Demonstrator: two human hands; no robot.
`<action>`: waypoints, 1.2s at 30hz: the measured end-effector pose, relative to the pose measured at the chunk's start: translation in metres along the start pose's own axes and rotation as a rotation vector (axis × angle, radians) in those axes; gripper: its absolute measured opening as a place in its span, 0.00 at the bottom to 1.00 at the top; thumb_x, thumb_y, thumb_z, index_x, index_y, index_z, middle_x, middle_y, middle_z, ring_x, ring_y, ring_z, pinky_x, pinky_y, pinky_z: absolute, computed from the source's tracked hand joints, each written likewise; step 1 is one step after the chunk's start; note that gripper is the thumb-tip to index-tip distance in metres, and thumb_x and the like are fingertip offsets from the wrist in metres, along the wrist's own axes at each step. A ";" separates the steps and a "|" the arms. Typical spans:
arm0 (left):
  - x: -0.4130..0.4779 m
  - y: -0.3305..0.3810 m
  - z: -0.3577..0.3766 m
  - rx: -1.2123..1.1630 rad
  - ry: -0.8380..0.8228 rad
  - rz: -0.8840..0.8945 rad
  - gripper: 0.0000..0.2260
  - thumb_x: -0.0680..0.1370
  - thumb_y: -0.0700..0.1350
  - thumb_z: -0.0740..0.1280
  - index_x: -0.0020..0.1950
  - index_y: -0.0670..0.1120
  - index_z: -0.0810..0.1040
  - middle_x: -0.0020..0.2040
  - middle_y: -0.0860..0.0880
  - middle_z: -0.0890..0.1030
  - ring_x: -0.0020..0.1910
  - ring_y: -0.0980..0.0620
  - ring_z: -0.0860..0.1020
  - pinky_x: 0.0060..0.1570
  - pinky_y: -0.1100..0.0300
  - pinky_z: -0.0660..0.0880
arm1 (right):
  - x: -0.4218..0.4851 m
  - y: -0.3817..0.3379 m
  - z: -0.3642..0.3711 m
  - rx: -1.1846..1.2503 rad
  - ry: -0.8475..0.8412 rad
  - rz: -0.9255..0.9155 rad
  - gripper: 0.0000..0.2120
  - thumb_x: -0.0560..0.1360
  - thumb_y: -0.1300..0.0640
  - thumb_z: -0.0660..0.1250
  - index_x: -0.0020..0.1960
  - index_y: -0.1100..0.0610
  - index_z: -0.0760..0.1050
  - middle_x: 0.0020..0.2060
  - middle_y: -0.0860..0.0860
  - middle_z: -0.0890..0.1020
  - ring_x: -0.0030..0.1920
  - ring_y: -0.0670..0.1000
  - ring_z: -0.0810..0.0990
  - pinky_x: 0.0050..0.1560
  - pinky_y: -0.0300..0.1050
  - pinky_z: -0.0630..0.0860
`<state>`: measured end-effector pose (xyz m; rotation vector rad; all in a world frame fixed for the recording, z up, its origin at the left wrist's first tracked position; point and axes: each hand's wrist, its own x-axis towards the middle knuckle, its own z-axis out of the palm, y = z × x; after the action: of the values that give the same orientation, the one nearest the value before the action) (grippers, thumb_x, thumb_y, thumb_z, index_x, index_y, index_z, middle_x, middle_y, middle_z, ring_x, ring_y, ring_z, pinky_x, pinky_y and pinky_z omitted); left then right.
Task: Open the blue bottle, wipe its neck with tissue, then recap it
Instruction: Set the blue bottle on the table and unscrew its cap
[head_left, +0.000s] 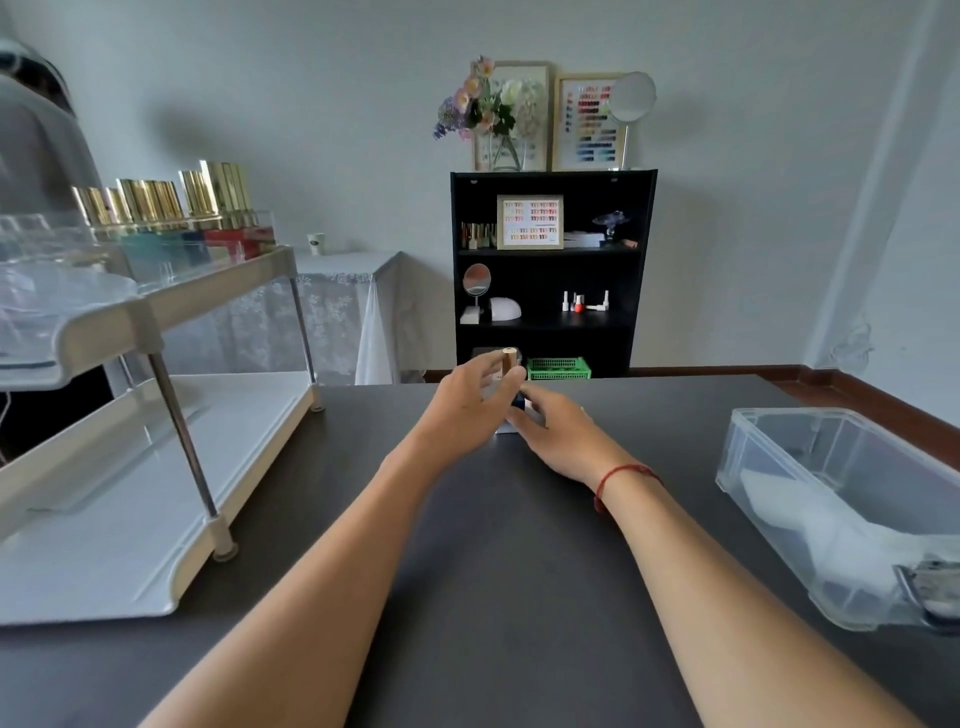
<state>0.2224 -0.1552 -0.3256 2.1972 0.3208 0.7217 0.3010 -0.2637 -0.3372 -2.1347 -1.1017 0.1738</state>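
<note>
The blue bottle (518, 401) stands on the dark table (509, 545) near its far edge, mostly hidden by my hands. Only a sliver of blue glass shows. Its tall gold cap (508, 360) rises above my fingers. My left hand (467, 400) comes in from the left, with thumb and fingertips curled round the cap. My right hand (558, 431), a red string on its wrist, grips the bottle's body from the right. A small pale scrap (502, 430), maybe tissue, peeks out under my right hand.
A white two-tier rack (156, 467) fills the left side, with several gold-capped bottles (171, 200) on its top shelf. A clear plastic bin (852, 499) holding white tissue sits at the right. Beyond the table stands a black bookshelf (550, 270).
</note>
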 end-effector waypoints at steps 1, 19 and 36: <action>0.000 -0.001 0.000 -0.002 -0.004 0.010 0.16 0.81 0.51 0.60 0.66 0.47 0.74 0.66 0.48 0.77 0.70 0.52 0.70 0.68 0.57 0.67 | 0.000 0.000 0.000 0.009 0.008 -0.010 0.20 0.80 0.48 0.54 0.72 0.47 0.62 0.69 0.49 0.71 0.72 0.54 0.65 0.74 0.61 0.54; 0.007 -0.005 0.001 0.055 -0.002 0.049 0.11 0.81 0.43 0.61 0.57 0.40 0.78 0.54 0.46 0.82 0.58 0.50 0.77 0.59 0.60 0.71 | 0.001 0.001 0.001 -0.007 -0.007 0.039 0.15 0.79 0.45 0.55 0.62 0.47 0.71 0.61 0.50 0.78 0.65 0.55 0.72 0.72 0.61 0.58; 0.002 -0.004 0.001 0.050 -0.076 0.072 0.10 0.82 0.41 0.57 0.52 0.38 0.76 0.47 0.44 0.79 0.47 0.50 0.76 0.49 0.64 0.71 | 0.006 0.005 0.006 -0.067 0.056 0.009 0.15 0.80 0.47 0.53 0.62 0.48 0.72 0.54 0.51 0.81 0.61 0.56 0.75 0.71 0.61 0.58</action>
<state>0.2244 -0.1522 -0.3289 2.2871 0.2249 0.6734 0.3057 -0.2577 -0.3439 -2.1907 -1.0795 0.0819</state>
